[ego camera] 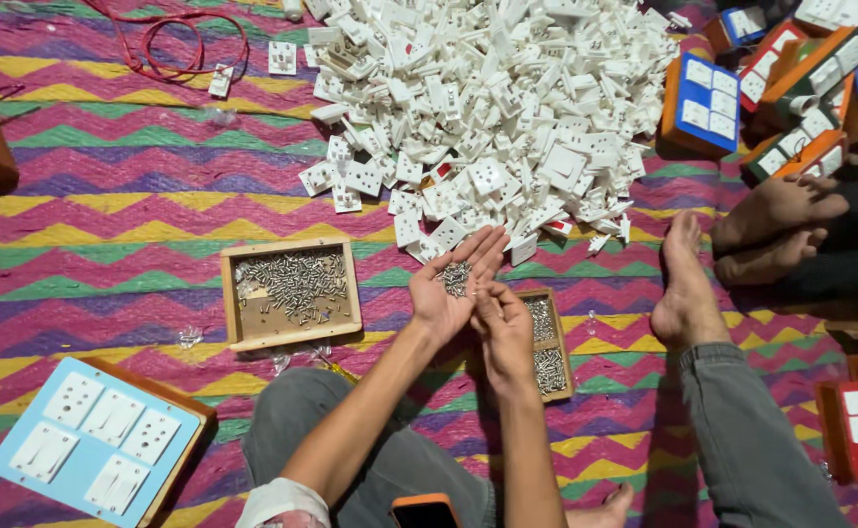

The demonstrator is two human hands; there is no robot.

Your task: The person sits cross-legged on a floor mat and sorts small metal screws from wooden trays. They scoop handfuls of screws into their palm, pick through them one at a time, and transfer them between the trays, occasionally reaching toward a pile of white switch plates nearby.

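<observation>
On a zigzag-striped woven mat (106, 196), seated cross-legged, the person works with both hands just below a large heap of white socket plates (487, 108). Left hand (453, 284) is palm up, fingers spread wide, cupping a small pile of silver screws (455, 279) in the hollow of the palm. Right hand (502, 328) sits just beside it, touching the left at the heel of the palm; fingers narrowed to a pinch at the edge of the screw pile, but whether a screw is actually gripped cannot be told. Directly under the right hand lies a narrow wooden tray (558, 367), partly covered by the hand, holding more screws. To the left of both hands, a wider wooden tray (292, 337) holds a loose scatter of screws across its upper half. Lower left: a light-blue board (96, 440) carrying four white switch plates, resting on a wooden box. Upper left: a coil of red wire (179, 39). Right side: stacked orange and blue boxes (791, 83) fitted with white plates, and another person's bare feet (771, 230) resting near them. An orange phone (424, 510) lies on the person's lap at the bottom edge
</observation>
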